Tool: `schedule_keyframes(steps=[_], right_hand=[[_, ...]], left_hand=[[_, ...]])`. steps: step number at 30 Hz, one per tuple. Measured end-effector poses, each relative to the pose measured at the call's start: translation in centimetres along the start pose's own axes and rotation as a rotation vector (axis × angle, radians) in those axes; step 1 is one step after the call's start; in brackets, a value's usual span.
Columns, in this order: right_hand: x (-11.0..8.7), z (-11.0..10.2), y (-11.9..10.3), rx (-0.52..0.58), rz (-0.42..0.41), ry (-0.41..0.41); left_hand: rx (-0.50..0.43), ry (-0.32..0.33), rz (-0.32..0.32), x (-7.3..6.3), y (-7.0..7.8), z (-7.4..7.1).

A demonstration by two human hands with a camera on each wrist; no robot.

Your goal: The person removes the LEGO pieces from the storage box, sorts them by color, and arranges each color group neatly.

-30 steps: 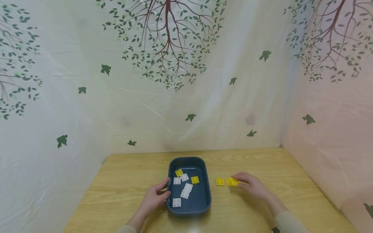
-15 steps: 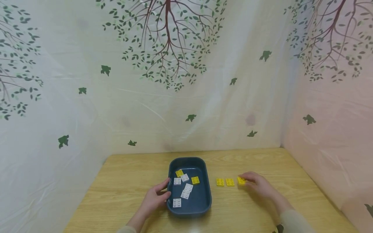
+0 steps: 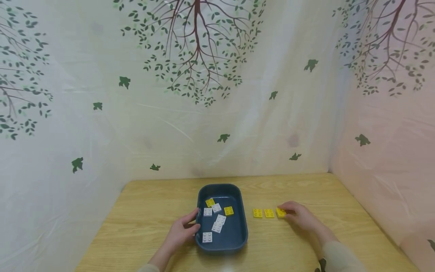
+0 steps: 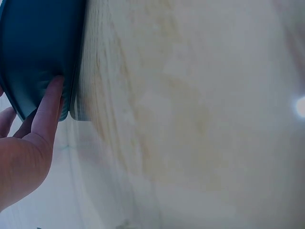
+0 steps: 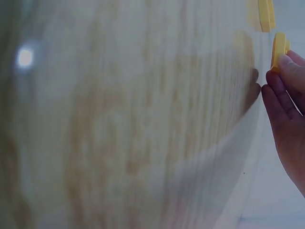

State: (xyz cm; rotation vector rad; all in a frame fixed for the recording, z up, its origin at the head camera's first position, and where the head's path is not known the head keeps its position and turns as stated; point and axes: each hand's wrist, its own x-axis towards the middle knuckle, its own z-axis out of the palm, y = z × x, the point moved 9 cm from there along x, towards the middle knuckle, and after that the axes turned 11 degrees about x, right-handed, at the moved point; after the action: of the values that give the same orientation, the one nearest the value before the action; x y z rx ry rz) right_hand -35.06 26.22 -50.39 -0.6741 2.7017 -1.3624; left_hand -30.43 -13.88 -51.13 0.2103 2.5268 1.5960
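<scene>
At the middle of the table stands a dark blue tray point(image 3: 222, 245). My left hand point(image 3: 180, 232) holds its left side, thumb and fingers at the rim; in the left wrist view a finger point(image 4: 47, 107) presses on the outer wall. Inside lie several white toy bricks point(image 3: 207, 237) and two yellow ones, one point(image 3: 229, 210) near the right wall. To the right of the tray, two yellow bricks point(image 3: 257, 213) lie in a row. At the row's right end my right hand point(image 3: 302, 216) pinches a third yellow brick point(image 5: 277, 51) between thumb and fingers, its studs partly covered.
The wooden table point(image 3: 153, 204) reaches back to a pale curtain point(image 3: 176, 151) printed with trees and leaves. Another curtain point(image 3: 380, 181) runs along the right side. A light sleeve point(image 3: 341, 257) covers the right forearm.
My right hand has carried the third yellow brick rightward, away from the second one, and now holds it at the row's end. The left hand and tray stay as they were.
</scene>
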Motion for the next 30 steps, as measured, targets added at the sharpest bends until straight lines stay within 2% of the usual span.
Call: schedule_keyframes(steps=[11,21,30], right_hand=[[0.29,0.19,0.13,-0.006,0.003,0.015],[0.58,0.42,0.54,-0.026,0.014,0.03],[0.59,0.39,0.95,0.023,0.037,0.035]], left_hand=[[-0.031,0.0,0.002,0.12,-0.11,0.07],[-0.017,0.003,-0.007,-0.09,0.03,0.04],[-0.027,0.008,-0.01,0.09,-0.27,0.22]])
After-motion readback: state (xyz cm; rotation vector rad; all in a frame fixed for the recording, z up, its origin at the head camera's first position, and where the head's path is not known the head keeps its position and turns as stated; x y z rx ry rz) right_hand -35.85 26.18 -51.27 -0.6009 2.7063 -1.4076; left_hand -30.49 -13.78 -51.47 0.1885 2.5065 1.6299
